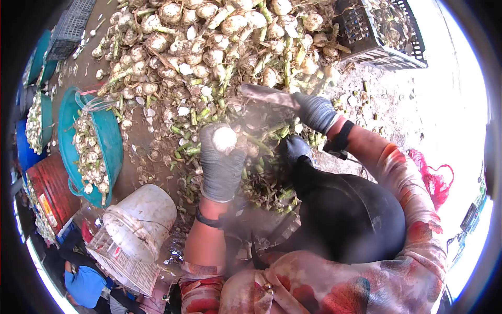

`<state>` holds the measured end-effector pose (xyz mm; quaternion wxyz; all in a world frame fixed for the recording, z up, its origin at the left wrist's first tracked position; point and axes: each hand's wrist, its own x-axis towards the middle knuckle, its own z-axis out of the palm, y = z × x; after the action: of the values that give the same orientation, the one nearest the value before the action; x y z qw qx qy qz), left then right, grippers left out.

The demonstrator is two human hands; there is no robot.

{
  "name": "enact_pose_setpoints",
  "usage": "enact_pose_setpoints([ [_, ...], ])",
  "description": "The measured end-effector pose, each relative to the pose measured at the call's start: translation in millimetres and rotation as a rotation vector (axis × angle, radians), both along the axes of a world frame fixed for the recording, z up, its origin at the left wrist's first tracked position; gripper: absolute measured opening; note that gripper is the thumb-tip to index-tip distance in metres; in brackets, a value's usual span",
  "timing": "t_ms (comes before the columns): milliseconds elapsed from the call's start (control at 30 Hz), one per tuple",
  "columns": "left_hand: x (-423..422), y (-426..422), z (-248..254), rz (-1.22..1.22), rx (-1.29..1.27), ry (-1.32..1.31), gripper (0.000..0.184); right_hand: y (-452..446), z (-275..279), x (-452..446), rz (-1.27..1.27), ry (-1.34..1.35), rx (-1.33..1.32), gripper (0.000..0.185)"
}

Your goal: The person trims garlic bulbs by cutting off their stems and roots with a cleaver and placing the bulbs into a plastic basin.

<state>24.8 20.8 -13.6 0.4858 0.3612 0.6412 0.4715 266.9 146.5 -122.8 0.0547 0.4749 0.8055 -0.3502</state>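
My left hand [221,167], in a grey glove, is closed round a garlic bulb [225,139], whose pale round face points up. To its upper right, my right hand [316,112], also gloved, grips a knife [269,96]. The broad, dirty blade points left, apart from the bulb and somewhat blurred; the handle is hidden in the fist. Beyond both hands lies a large heap of garlic bulbs [214,56] with stalks and roots. Cut green stalk pieces [201,116] litter the ground around my hands.
A teal basin [116,157] with garlic stands at left, near a white bucket [151,209] on a crate [123,261]. A black crate [387,58] stands at upper right. My black-covered knee [355,214] is below my right hand. Another person [83,285] is at lower left.
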Motion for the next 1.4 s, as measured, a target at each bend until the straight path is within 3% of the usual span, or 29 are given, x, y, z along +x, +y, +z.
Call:
enact_pose_setpoints([
  [100, -17, -1, -11, 0.027, -0.004, 0.28, 0.045, -4, 33, -2, -0.086, 0.151, 0.157, 0.027],
  [133, -28, 1, -14, -0.114, 0.051, 0.654, 0.045, -8, 64, -18, -0.119, 0.147, 0.045, 0.029],
  [233, -25, 15, 3, 0.007, 0.12, 0.552, 0.045, -18, 72, -36, 0.005, 0.305, -0.044, 0.038],
  [267, -25, 15, 0, 0.104, 0.142, 0.382, 0.044, -19, 83, -40, 0.066, 0.39, -0.053, 0.041],
  [300, -26, 13, 2, 0.107, 0.14, 0.385, 0.044, -24, 84, -42, 0.069, 0.392, -0.056, 0.041],
  [367, -28, 13, 5, 0.339, 0.04, -0.125, 0.041, -30, 86, -45, 0.15, 0.367, -0.081, 0.028],
  [400, -38, 5, -18, 0.33, 0.098, -0.273, 0.04, -32, 92, -47, 0.143, 0.474, -0.077, 0.027],
  [467, -42, -9, -59, 0.272, 0.066, -0.252, 0.038, -32, 96, -53, 0.195, 0.531, -0.076, 0.028],
  [533, -34, -17, -67, 0.311, 0.026, -0.54, 0.031, -34, 83, -56, 0.144, 0.487, -0.101, 0.033],
  [567, -34, -18, -53, 0.314, 0.023, -0.543, 0.031, -33, 73, -57, 0.085, 0.45, -0.132, 0.032],
  [633, -41, -8, -3, 0.447, 0.135, -0.769, 0.03, -19, 25, -50, 0.094, 0.047, -0.205, 0.03],
  [667, -80, -10, 10, 0.325, 0.324, -0.911, 0.034, -25, 13, -29, -0.097, 0.151, -0.198, 0.029],
  [700, -103, 2, 47, 0.498, 0.45, -0.895, 0.042, -25, 0, -16, -0.133, 0.155, -0.179, 0.027],
  [733, -146, -6, 64, 0.26, 0.668, -1.23, 0.049, -26, 0, -5, -0.168, 0.216, -0.156, 0.025],
  [767, -165, -12, 89, 0.359, 0.684, -1.261, 0.057, -27, 2, 2, -0.213, 0.275, -0.127, 0.024],
  [800, -153, -3, 116, 0.554, 0.597, -0.893, 0.056, -27, 0, 5, -0.214, 0.267, -0.133, 0.024],
  [833, -147, -2, 100, 0.554, 0.593, -0.897, 0.056, -26, -1, 7, -0.197, 0.281, -0.091, 0.023],
  [900, -137, -1, 47, 0.365, 0.252, -0.33, 0.054, -24, 7, 1, -0.185, 0.301, -0.043, 0.022],
  [933, -91, -3, 37, 0.125, 0.071, 0.225, 0.047, -26, 23, -7, -0.16, 0.256, -0.072, 0.023],
  [967, -68, -6, 12, -0.097, -0.028, 0.481, 0.045, -27, 36, -15, -0.133, 0.21, -0.097, 0.023],
  [1000, -57, -10, -27, -0.265, 0.122, 0.623, 0.047, -28, 41, -19, -0.079, 0.109, -0.101, 0.026],
  [1033, -35, -4, -27, -0.374, -0.129, 0.705, 0.041, -34, 37, -19, -0.07, 0.164, -0.035, 0.029],
  [1100, -12, 0, -61, -0.668, -0.11, 1.012, 0.044, -37, 39, -15, 0.0, 0.192, 0.007, 0.03],
  [1167, -6, -4, -98, -0.713, 0.006, 1.246, 0.037, -38, 47, -14, -0.011, 0.145, -0.054, 0.03],
  [1300, -17, 1, -113, -0.696, 0.038, 1.235, 0.03, -45, 46, -9, 0.023, 0.166, -0.117, 0.031],
  [1333, -21, 0, -112, -0.792, -0.075, 1.194, 0.032, -49, 39, -8, 0.029, 0.17, -0.099, 0.031],
  [1400, -25, 10, -86, -0.727, -0.395, 0.797, 0.032, -47, 46, -12, 0.09, 0.217, -0.083, 0.032],
])
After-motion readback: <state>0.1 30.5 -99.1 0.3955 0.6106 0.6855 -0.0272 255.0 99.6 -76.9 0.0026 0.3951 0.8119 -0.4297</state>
